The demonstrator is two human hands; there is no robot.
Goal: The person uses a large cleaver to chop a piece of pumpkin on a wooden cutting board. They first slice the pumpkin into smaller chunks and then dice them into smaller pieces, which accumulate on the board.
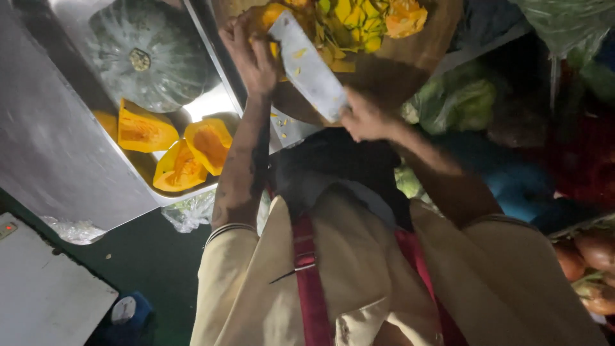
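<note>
Steel tray (pixel 57 147) on the left holds a whole grey-green pumpkin (pixel 147 57) at its far end. Three orange wedges (pixel 179 170) lie nearer, cut faces up, close together.

Just right of the tray, the left hand (pixel 253 54) reaches to the far side of a round wooden board (pixel 397 70). Its fingers are curled down onto a yellow pumpkin piece (pixel 272 16) at the board's left edge, pinning it. How tightly they close I cannot tell, since the back of the hand hides them.

A broad cleaver (pixel 307 67) lies slanted across the board, flecked with yellow scraps, its far corner touching that piece right beside the left fingers. A heap of cut yellow chunks (pixel 355 25) sits on the far part of the board.

The right hand (pixel 365 118) is wrapped fully round the cleaver's handle at the near edge of the board.

To my eye the work is mid-chop, a held piece being sliced down. The next cut calls for the left fingertips tucked back from the blade and the piece kept flat.

Further right are pale green leafy vegetables (pixel 458 102), and reddish-brown round vegetables (pixel 592 256) near the right edge.
</note>
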